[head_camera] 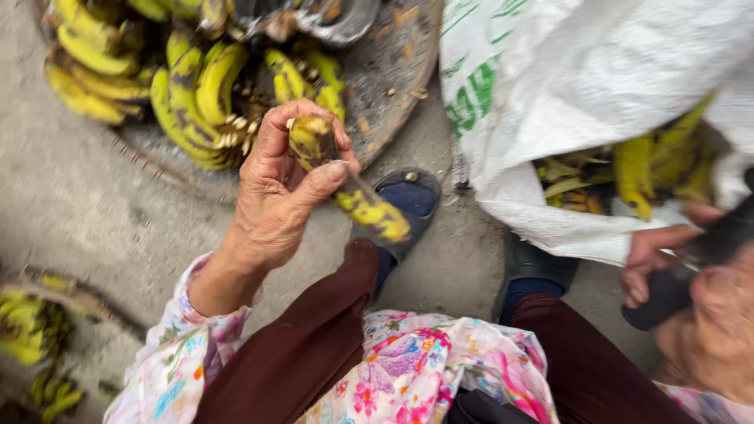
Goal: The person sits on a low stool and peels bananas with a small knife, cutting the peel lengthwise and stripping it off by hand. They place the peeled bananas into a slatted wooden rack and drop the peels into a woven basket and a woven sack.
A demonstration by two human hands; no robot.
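My left hand (275, 188) is raised over my knees and grips a yellow, black-spotted banana (345, 177), thumb pressed on its side; the cut stem end points up and the far end hangs down to the right. My right hand (707, 302) is blurred at the right edge, close to the camera, closed around a dark handle (675, 290); the rest of that tool is out of sight. Behind my left hand lies a heap of banana bunches (188, 86) on a round woven tray (393, 71).
A white woven sack (581, 86) at the upper right is open and holds banana peels (636, 173). My two feet in dark slippers (408, 200) rest on the concrete floor (71, 204). More bananas (31, 330) lie at the lower left.
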